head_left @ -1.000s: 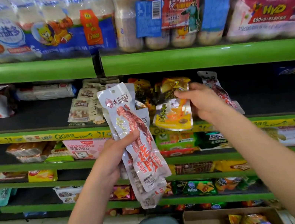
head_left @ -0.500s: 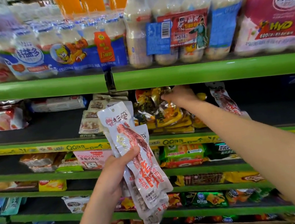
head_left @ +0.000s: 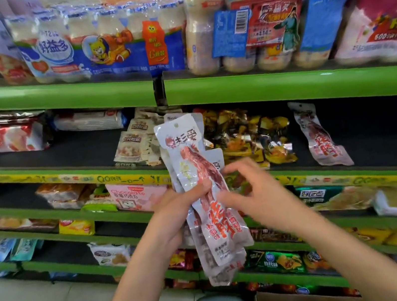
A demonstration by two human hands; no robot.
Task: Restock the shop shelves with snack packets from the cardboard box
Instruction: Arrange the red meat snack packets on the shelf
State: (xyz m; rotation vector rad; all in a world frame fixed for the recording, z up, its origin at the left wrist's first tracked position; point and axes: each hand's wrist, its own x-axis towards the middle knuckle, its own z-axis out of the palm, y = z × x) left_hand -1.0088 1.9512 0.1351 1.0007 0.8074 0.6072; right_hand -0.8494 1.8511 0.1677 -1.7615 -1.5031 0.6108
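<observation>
The snack packets [head_left: 205, 188] gripped in the left hand [head_left: 177, 217] carry large red Chinese characters that are hard to make out. Left of that hand, a pink box [head_left: 135, 196] reads "Chocolate". Above it, the yellow shelf strip [head_left: 107, 177] shows "QQ". Far above the hands, a blue bottle pack [head_left: 76, 55] reads "好益多". Upper right, a pink pack [head_left: 391, 21] shows "600".

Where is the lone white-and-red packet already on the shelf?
Head view, right side: the lone packet lies on the black shelf, right of the yellow snack pile.
</observation>
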